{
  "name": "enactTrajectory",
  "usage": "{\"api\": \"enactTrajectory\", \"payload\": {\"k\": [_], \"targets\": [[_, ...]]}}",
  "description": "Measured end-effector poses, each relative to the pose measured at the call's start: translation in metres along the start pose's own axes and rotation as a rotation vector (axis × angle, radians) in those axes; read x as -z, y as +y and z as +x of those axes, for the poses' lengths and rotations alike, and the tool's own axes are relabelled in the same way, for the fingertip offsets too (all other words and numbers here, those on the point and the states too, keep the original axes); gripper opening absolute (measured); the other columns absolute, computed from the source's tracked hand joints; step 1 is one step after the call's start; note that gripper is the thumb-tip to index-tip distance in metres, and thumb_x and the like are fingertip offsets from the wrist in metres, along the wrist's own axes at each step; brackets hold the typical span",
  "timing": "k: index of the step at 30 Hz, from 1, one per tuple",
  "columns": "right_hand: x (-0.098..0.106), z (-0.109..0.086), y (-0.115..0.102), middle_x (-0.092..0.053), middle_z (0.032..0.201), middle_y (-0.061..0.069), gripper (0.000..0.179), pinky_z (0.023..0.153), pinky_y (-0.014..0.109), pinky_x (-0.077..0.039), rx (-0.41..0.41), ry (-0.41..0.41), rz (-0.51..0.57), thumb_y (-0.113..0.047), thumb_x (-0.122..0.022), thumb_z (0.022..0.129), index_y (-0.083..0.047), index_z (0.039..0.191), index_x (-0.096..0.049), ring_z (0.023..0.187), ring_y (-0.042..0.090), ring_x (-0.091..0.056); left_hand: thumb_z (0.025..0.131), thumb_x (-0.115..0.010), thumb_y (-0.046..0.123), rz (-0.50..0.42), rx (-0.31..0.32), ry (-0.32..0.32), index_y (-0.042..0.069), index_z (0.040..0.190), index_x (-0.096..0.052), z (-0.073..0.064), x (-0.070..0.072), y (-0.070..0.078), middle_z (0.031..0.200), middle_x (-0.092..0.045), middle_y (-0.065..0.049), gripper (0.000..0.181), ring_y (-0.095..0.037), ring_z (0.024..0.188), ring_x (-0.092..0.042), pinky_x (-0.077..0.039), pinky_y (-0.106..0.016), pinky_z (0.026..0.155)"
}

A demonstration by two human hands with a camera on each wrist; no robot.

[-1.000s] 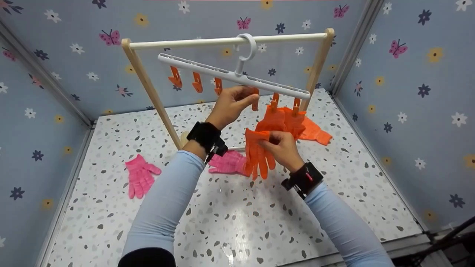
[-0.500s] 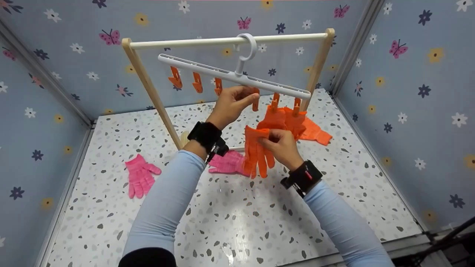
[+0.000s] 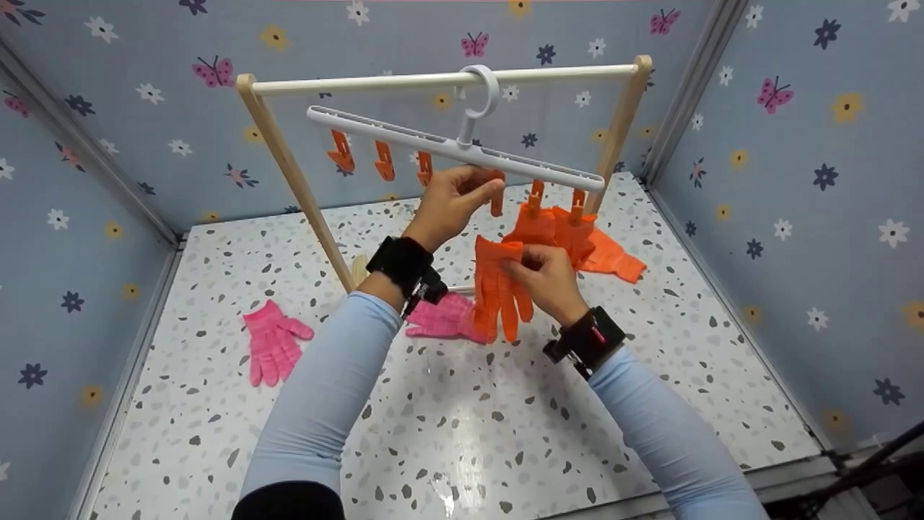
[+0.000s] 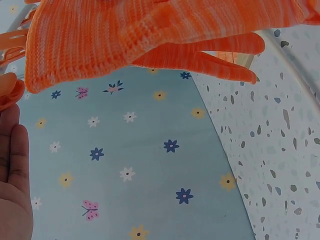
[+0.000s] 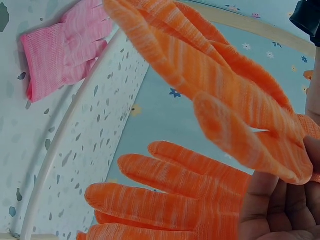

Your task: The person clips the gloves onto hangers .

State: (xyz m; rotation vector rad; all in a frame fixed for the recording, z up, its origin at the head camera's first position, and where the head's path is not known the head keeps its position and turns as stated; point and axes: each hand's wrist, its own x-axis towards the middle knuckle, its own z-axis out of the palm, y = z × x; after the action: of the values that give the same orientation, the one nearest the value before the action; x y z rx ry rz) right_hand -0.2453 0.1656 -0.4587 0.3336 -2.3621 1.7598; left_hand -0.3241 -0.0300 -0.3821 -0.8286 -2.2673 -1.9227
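Observation:
In the head view my left hand (image 3: 451, 204) pinches an orange clip (image 3: 497, 202) under the white hanger (image 3: 433, 144). Just below it, my right hand (image 3: 552, 282) grips an orange knit glove (image 3: 497, 289) by its cuff, the fingers of the glove dangling. Right behind, orange gloves (image 3: 538, 227) hang from two clips at the hanger's lowered right end. The left wrist view has a glove cuff (image 4: 85, 50) close to the left hand (image 4: 15, 170). The held glove (image 5: 240, 110) crosses the right wrist view above the curled fingers of the right hand (image 5: 280, 207).
A wooden stand with a white rail (image 3: 361, 84) bears the tilted hanger. More orange clips (image 3: 384, 160) hang at its left. Two pink gloves (image 3: 273, 343) and another orange glove (image 3: 613, 258) lie on the speckled surface (image 3: 433, 404). Patterned walls (image 3: 816, 180) enclose the area.
My right hand has risen slightly and moved a little left with the orange glove, bringing its cuff nearer the clip. The left hand has stayed on the clip.

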Motion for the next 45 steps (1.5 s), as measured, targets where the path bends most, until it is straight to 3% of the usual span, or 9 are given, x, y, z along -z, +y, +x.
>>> {"api": "enactTrajectory", "payload": {"k": [8, 14, 21, 31, 39, 45], "targets": [[-0.002, 0.003, -0.003, -0.074, 0.084, 0.004, 0.013, 0.067, 0.021, -0.050, 0.005, 0.010, 0.005, -0.006, -0.076, 0.101, 0.003, 0.107, -0.083, 0.074, 0.011, -0.060, 0.106, -0.073, 0.019, 0.012, 0.010, 0.021, 0.000, 0.116, -0.080, 0.001, -0.001, 0.000, 0.092, -0.075, 0.000, 0.022, -0.018, 0.086, -0.061, -0.050, -0.028, 0.085], [-0.004, 0.007, -0.006, -0.074, 0.082, 0.004, 0.013, 0.065, 0.021, -0.050, 0.004, 0.030, 0.010, -0.007, -0.077, 0.099, 0.003, 0.105, -0.083, 0.073, 0.010, -0.060, 0.105, -0.075, 0.019, 0.011, -0.002, 0.031, 0.000, 0.114, -0.082, 0.001, 0.000, 0.001, 0.096, -0.079, -0.004, 0.022, -0.010, 0.090, -0.066, -0.056, -0.030, 0.093], [-0.005, 0.012, -0.010, -0.069, 0.077, -0.004, 0.013, 0.063, 0.021, -0.048, 0.013, 0.045, 0.024, -0.007, -0.076, 0.100, 0.003, 0.102, -0.083, 0.070, 0.009, -0.058, 0.104, -0.076, 0.017, 0.001, -0.020, 0.035, -0.001, 0.111, -0.083, 0.001, 0.000, 0.000, 0.094, -0.081, -0.005, 0.020, -0.010, 0.092, -0.070, -0.059, -0.034, 0.097], [-0.007, 0.017, -0.015, -0.057, 0.066, -0.008, 0.020, 0.056, 0.022, -0.040, 0.030, 0.089, 0.028, -0.009, -0.075, 0.100, 0.002, 0.083, -0.078, 0.061, 0.008, -0.049, 0.103, -0.077, 0.017, 0.026, -0.035, 0.039, -0.003, 0.113, -0.083, 0.003, 0.000, 0.001, 0.100, -0.082, -0.011, 0.023, -0.008, 0.092, -0.069, -0.058, -0.030, 0.094], [-0.008, 0.020, -0.017, -0.061, 0.069, -0.009, 0.015, 0.059, 0.021, -0.044, 0.020, 0.114, 0.038, -0.007, -0.075, 0.100, 0.005, 0.092, -0.081, 0.064, 0.007, -0.052, 0.103, -0.077, 0.015, 0.020, -0.024, 0.054, -0.003, 0.112, -0.083, 0.002, 0.001, 0.002, 0.101, -0.082, -0.013, 0.021, -0.008, 0.083, -0.063, -0.056, -0.027, 0.089], [-0.008, 0.020, -0.017, -0.054, 0.063, -0.010, 0.021, 0.055, 0.021, -0.037, 0.002, 0.119, 0.046, -0.010, -0.075, 0.099, 0.001, 0.082, -0.078, 0.059, 0.006, -0.047, 0.102, -0.078, 0.012, 0.009, -0.039, 0.064, -0.004, 0.111, -0.084, 0.002, 0.000, 0.003, 0.101, -0.083, -0.014, 0.019, -0.006, 0.085, -0.066, -0.056, -0.025, 0.086]]}}
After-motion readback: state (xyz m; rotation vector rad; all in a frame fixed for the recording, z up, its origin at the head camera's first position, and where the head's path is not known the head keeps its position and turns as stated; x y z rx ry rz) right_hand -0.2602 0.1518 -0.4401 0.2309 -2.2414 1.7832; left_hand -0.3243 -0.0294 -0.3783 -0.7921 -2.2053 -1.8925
